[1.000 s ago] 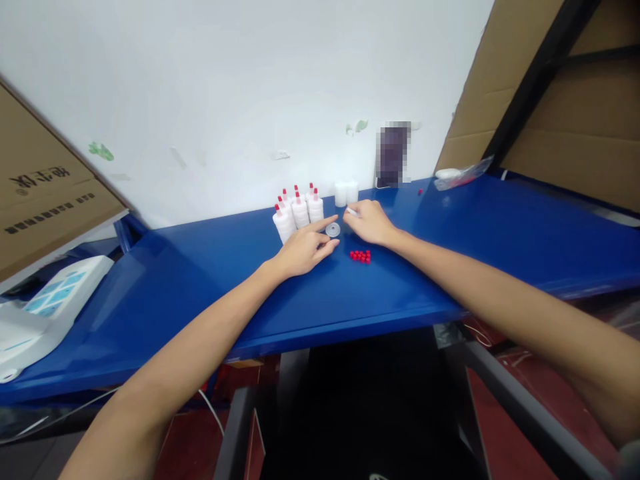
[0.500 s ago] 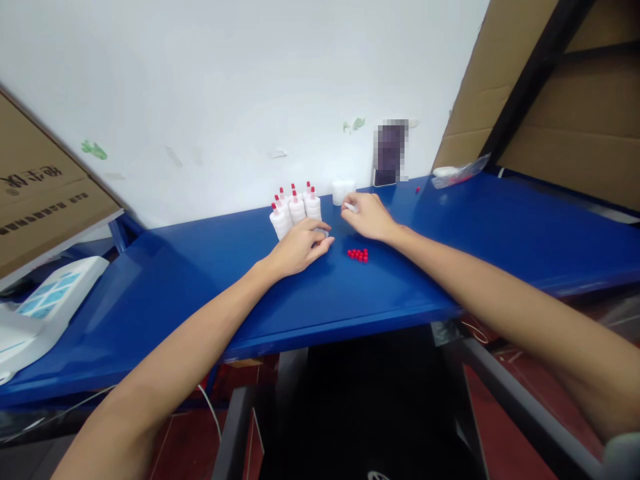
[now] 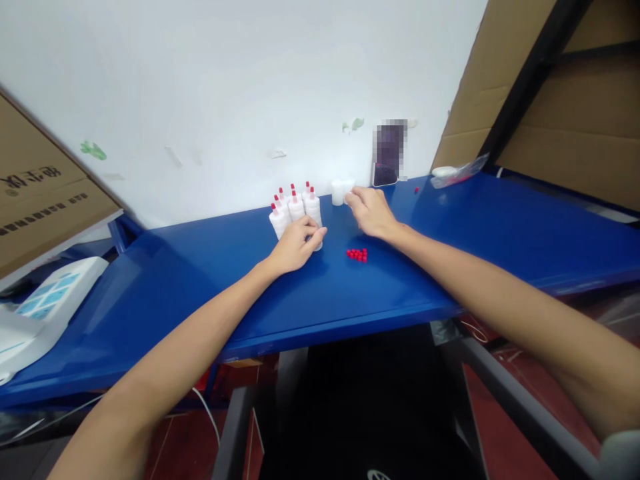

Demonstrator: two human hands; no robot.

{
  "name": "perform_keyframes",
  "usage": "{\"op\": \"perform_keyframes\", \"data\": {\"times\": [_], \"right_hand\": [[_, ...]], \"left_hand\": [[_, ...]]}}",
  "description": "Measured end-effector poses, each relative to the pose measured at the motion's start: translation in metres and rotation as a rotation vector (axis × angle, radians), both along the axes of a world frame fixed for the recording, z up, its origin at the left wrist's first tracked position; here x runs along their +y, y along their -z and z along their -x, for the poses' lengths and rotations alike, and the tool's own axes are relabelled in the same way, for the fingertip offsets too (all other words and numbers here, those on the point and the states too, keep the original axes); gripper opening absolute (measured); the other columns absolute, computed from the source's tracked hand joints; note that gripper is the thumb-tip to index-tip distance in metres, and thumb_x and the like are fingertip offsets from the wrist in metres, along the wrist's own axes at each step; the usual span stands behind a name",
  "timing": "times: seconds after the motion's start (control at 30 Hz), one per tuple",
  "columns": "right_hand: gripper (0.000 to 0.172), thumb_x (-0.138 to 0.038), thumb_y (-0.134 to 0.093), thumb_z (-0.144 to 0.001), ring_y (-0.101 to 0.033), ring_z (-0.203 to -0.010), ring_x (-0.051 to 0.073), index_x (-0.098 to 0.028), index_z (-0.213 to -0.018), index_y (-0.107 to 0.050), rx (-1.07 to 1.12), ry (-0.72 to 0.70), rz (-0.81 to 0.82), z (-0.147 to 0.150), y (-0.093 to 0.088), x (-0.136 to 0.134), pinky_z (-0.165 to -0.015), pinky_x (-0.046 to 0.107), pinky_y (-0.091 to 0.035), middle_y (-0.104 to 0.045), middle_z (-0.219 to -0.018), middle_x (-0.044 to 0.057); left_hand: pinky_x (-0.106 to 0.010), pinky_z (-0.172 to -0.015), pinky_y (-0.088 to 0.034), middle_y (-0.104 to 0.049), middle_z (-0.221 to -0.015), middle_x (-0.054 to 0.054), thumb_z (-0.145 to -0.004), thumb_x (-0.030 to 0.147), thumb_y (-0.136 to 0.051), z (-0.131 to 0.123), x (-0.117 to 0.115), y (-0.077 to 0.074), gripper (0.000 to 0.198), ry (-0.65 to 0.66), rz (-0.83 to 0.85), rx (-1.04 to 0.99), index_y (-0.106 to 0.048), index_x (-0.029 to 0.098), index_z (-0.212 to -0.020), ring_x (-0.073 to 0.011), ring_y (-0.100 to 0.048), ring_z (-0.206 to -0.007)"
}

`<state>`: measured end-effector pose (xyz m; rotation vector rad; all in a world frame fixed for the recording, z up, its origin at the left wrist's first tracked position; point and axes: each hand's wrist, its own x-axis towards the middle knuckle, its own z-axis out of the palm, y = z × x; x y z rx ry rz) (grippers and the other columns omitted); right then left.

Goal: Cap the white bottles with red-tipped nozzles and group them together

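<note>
Several white squeeze bottles (image 3: 297, 209) with red-tipped nozzles stand upright in a tight group by the wall. My left hand (image 3: 297, 245) is closed in front of them, thumb and fingers pinched together, and covers part of the nearest bottles. What it grips, if anything, is hidden. Further right, my right hand (image 3: 371, 210) is closed too, its fingertips pinched at white bottles without red tips (image 3: 339, 193). I cannot make out what is between those fingertips. Small red caps (image 3: 357, 255) lie in a cluster between and nearer than my hands.
Everything stands on a blue table (image 3: 320, 293) against a white wall. A phone (image 3: 386, 175) leans on the wall. One loose red cap (image 3: 417, 190) and a clear plastic bag (image 3: 463, 175) lie to the right. A white device (image 3: 55, 300) sits far left.
My left hand has drawn slightly left and its fingers have closed up. My right hand has shifted slightly right; the white piece seen in its fingers before no longer shows clearly.
</note>
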<state>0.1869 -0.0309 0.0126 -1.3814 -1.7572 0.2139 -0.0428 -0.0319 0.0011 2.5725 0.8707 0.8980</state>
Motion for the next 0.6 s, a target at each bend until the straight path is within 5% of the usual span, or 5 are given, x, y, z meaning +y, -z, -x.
{"op": "perform_keyframes", "data": {"times": [0.13,0.3,0.6], "right_hand": [[0.029,-0.037,-0.041,-0.097,-0.054,-0.069,0.023,-0.025,-0.071,-0.045,-0.029,0.019,-0.001,-0.004,0.002,0.004,-0.068,0.036,-0.037,-0.056,-0.065,0.005],[0.017,-0.033,-0.039,-0.097,-0.057,-0.078,0.026,-0.023,-0.094,-0.052,-0.068,0.031,0.039,-0.006,0.007,0.011,-0.072,0.037,-0.039,-0.063,-0.081,0.008],[0.018,-0.034,-0.05,-0.092,-0.056,-0.072,0.026,-0.022,-0.102,-0.058,-0.151,-0.006,0.054,-0.005,0.008,0.01,-0.07,0.035,-0.038,-0.064,-0.076,0.006]], "left_hand": [[-0.033,-0.086,-0.054,-0.075,-0.101,-0.009,-0.103,0.052,-0.043,0.0,0.002,0.001,0.053,0.007,0.126,-0.04,-0.072,0.017,-0.076,-0.0201,-0.069,-0.089],[-0.03,-0.071,-0.051,-0.077,-0.083,-0.007,-0.103,0.056,-0.041,0.002,0.004,0.002,0.057,-0.044,0.294,-0.084,-0.078,0.015,-0.087,-0.0182,-0.067,-0.073],[-0.026,-0.065,-0.048,-0.08,-0.084,-0.008,-0.104,0.058,-0.042,0.001,0.005,0.003,0.062,-0.031,0.284,-0.146,-0.075,0.015,-0.076,-0.0159,-0.066,-0.068]]}}
